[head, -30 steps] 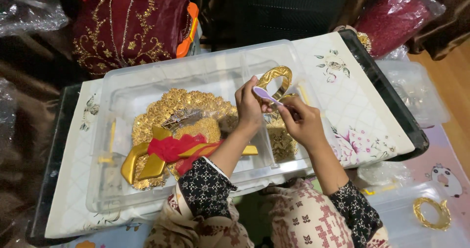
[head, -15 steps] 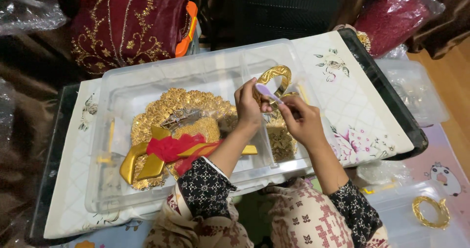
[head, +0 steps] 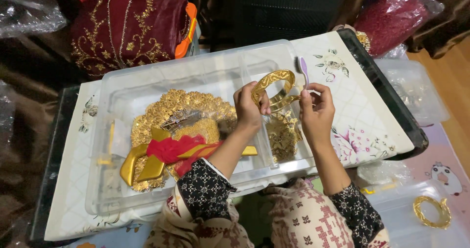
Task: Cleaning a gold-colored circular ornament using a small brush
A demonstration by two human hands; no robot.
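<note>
Brush [head: 304, 71] swung upright since earlier frame, I noted; right hand [head: 316, 112] fingers clamped on handle, just right of bangle [head: 274, 84] pinched in left hand [head: 248, 108].

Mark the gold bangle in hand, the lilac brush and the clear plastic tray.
gold bangle [head: 272, 78], head view, top of band
lilac brush [head: 303, 68], head view, handle
clear plastic tray [head: 196, 69], head view, far rim

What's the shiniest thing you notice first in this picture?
The big gold ornament with a red ribbon shines most; it lies in the left part of the clear plastic tray. Just above the tray's middle, the left hand holds up a gold bangle, and the right hand holds a small lilac brush beside it. At the top left sits a dark red cushion with gold embroidery.
</note>
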